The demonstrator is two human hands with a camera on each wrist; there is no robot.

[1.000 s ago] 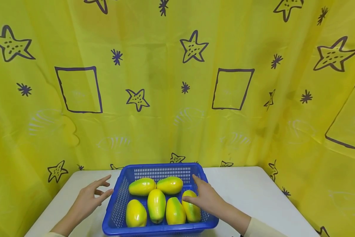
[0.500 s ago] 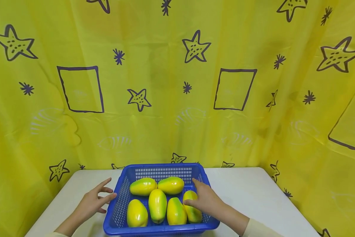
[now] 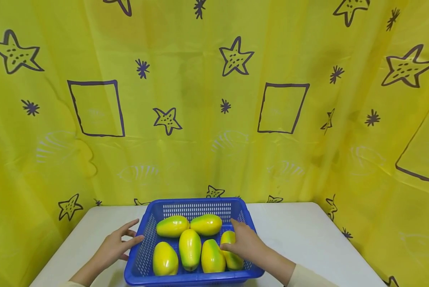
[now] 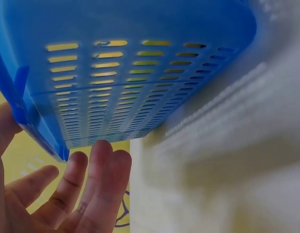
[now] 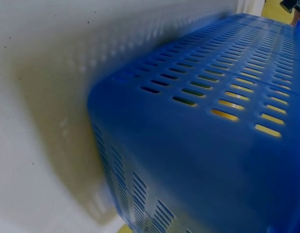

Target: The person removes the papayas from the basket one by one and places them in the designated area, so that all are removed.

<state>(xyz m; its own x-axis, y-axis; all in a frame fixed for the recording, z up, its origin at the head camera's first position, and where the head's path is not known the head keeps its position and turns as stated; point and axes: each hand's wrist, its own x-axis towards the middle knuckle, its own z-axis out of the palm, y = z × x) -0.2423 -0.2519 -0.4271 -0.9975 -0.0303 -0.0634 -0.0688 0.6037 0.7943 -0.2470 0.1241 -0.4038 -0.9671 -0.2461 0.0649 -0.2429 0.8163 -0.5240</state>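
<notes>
A blue plastic basket (image 3: 194, 278) with slotted walls holds several glossy yellow-green papayas (image 3: 165, 258). My left hand (image 3: 115, 248) is at the basket's left side, its fingers spread and slightly bent. The left wrist view shows the thumb at the rim and the other fingertips (image 4: 117, 165) just below the slotted wall (image 4: 120, 92). My right hand (image 3: 247, 244) overlaps the right rim, with thumb and index finger extended over the basket and the thumb covering part of the rightmost papaya (image 3: 234, 261). The right wrist view shows the basket's outer wall (image 5: 174, 145) but not the fingers.
The basket stands on a white table (image 3: 296, 239). Behind the table and on both sides hangs a yellow curtain (image 3: 196, 159) printed with stars and frames. The table's right edge (image 3: 347, 243) runs close to the curtain.
My left hand has moved right, up to the basket's left rim. My right hand has shifted slightly left and down over the right rim. The basket and papayas have kept their places.
</notes>
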